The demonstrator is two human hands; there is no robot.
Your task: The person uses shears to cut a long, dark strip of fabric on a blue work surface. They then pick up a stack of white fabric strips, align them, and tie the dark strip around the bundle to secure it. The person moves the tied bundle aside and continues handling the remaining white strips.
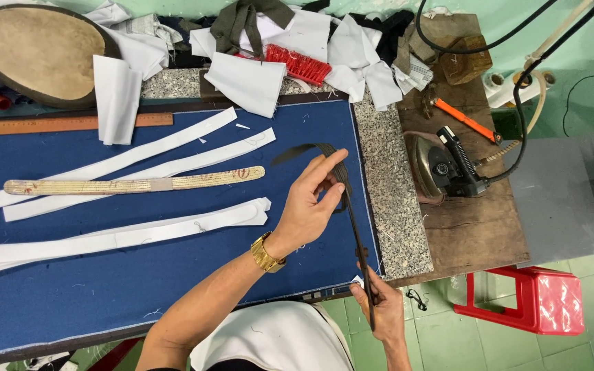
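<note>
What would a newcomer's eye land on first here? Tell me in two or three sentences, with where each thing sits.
Dead centre, the left hand and, lower down, the right hand stretch a long dark fabric strip between them above the blue padded table. To the left lie pale white fabric strips and a curved yellowish ruler. On the wooden bench at right rests an iron, with a red plastic stool below.

Dark strip (352,206), blue table cover (104,288), red stool (544,299)

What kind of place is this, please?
Probably a tailoring or garment workshop: a padded blue pressing table with white fabric strips, an electric iron, and both hands holding a dark fabric strip.
</note>
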